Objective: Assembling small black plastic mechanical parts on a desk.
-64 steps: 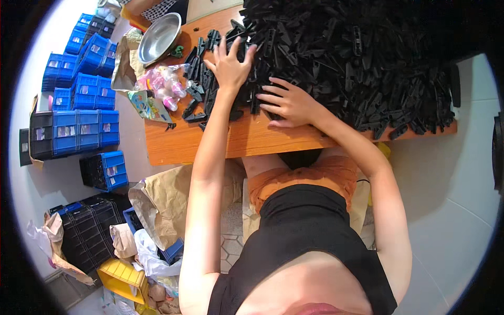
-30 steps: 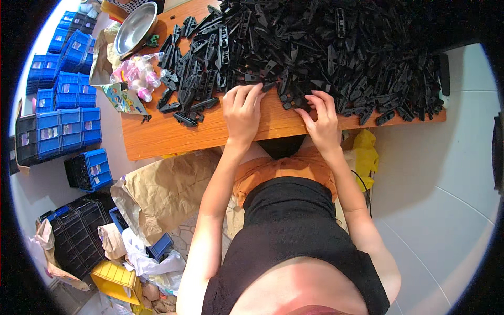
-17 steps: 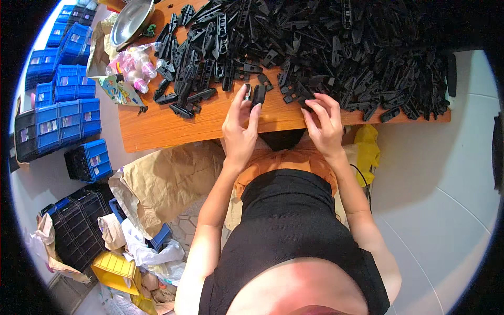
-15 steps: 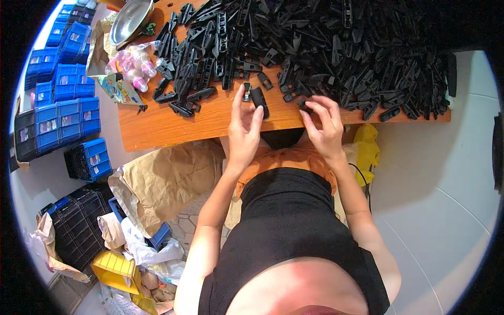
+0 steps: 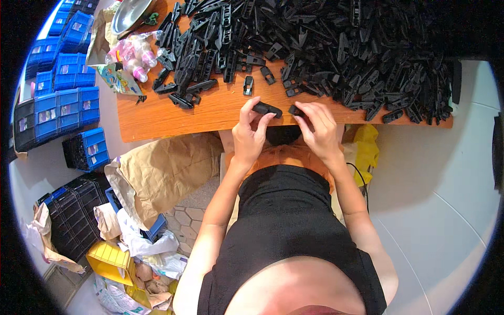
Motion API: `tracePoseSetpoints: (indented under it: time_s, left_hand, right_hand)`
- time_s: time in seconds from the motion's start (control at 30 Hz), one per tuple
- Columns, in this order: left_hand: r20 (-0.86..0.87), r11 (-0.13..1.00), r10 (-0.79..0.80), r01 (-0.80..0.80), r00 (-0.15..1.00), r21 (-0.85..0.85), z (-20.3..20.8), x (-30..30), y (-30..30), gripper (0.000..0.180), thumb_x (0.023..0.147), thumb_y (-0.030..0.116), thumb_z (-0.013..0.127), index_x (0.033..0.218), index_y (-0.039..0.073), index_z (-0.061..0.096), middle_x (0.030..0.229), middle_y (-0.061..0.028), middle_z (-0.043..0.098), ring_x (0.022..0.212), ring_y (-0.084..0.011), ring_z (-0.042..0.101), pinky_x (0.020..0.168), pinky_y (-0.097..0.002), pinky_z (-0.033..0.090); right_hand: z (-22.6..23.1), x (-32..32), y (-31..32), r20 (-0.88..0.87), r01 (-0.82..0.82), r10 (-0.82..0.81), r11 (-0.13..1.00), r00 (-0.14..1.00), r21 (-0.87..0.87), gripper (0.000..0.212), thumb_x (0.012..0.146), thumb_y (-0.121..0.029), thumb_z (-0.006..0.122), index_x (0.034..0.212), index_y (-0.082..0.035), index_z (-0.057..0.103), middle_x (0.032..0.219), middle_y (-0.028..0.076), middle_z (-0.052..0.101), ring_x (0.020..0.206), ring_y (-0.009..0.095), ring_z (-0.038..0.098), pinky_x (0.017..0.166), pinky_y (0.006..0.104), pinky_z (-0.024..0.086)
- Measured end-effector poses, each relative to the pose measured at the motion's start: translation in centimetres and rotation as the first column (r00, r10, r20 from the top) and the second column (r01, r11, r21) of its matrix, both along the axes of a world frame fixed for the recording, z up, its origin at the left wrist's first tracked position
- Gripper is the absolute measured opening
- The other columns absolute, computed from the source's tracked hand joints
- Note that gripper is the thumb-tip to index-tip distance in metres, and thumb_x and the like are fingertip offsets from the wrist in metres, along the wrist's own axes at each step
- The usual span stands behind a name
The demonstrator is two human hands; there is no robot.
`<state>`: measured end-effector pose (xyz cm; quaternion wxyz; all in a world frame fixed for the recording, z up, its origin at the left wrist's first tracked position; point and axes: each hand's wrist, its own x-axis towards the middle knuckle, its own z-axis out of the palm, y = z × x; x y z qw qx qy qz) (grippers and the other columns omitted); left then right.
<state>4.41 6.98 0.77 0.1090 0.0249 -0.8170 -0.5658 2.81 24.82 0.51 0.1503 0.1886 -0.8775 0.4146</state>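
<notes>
Between the thumb and fingers of my left hand (image 5: 250, 131) is a long black plastic part (image 5: 268, 109), tilted with its end toward the right. My right hand (image 5: 318, 128) pinches a small black plastic piece (image 5: 295, 110) by its fingertips. A narrow gap separates the two parts, above the front edge of the wooden table (image 5: 173, 123). Just beyond my left fingers lies a small black clip-like piece (image 5: 248, 85) with a light middle. Another small black piece (image 5: 268, 75) rests to its right, near the large pile of black plastic parts (image 5: 336, 47).
At the table's far left are a metal bowl (image 5: 126, 17) and a bag of pink-capped clear bottles (image 5: 137, 59). Blue crates (image 5: 68, 113) are stacked on the left. Below stand a brown paper sack (image 5: 163, 168) and a yellow basket (image 5: 107, 261). A yellow bag (image 5: 367, 144) hangs at right.
My left hand has turned the long part from nearly upright to sideways. My right hand has moved left and closer with its small piece, so the two parts nearly meet.
</notes>
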Motion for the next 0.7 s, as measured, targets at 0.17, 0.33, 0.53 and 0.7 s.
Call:
tracePoseSetpoints:
  time_s: [0.17, 0.33, 0.53, 0.7]
  left_hand:
    - [-0.117, 0.860, 0.041, -0.095, 0.992, -0.501, -0.7, -0.1, -0.5, 0.032, 0.078, 0.013, 0.076, 0.106, 0.007, 0.063, 0.072, -0.0073, 0.063, 0.061, -0.0183, 0.060, 0.057, -0.0298, 0.047]
    - [-0.120, 0.756, 0.028, -0.100, 0.992, -0.647, -0.9, 0.4, -1.6, 0.033, 0.071, 0.015, 0.079, 0.103, 0.011, 0.071, 0.079, -0.0060, 0.062, 0.064, -0.0188, 0.053, 0.060, -0.0329, 0.045]
    - [-0.212, 0.794, -0.149, -0.011, 0.966, -0.608, -0.7, -0.6, -3.4, 0.040, 0.069, 0.012, 0.078, 0.109, 0.014, 0.070, 0.091, -0.0030, 0.065, 0.078, -0.0196, 0.057, 0.064, -0.0311, 0.048]
    - [-0.141, 0.841, -0.223, 0.117, 0.965, -0.528, -0.6, -0.8, -4.0, 0.043, 0.068, 0.005, 0.077, 0.110, 0.012, 0.070, 0.092, -0.0031, 0.068, 0.075, -0.0196, 0.055, 0.069, -0.0313, 0.047]
  right_hand:
    - [0.0, -0.1, -1.5, 0.066, -0.060, 0.069, 0.990, 0.995, -0.126, 0.035, 0.075, 0.000, 0.070, 0.110, -0.002, 0.062, 0.103, 0.013, 0.065, 0.091, 0.029, 0.063, 0.081, 0.0379, 0.049]
    - [-0.3, -0.4, -1.4, 0.060, -0.066, 0.074, 0.990, 0.995, -0.124, 0.035, 0.076, 0.001, 0.069, 0.111, -0.002, 0.062, 0.102, 0.012, 0.065, 0.091, 0.030, 0.063, 0.080, 0.0383, 0.050]
    - [0.1, -1.8, -0.3, 0.044, -0.213, 0.217, 0.974, 0.975, -0.071, 0.040, 0.073, 0.005, 0.067, 0.113, -0.003, 0.063, 0.100, 0.012, 0.063, 0.090, 0.031, 0.062, 0.079, 0.0390, 0.051]
    - [0.6, -2.5, 0.0, 0.030, -0.350, 0.350, 0.937, 0.936, -0.025, 0.045, 0.067, 0.009, 0.065, 0.111, -0.002, 0.064, 0.096, 0.012, 0.063, 0.090, 0.031, 0.062, 0.079, 0.0391, 0.052]
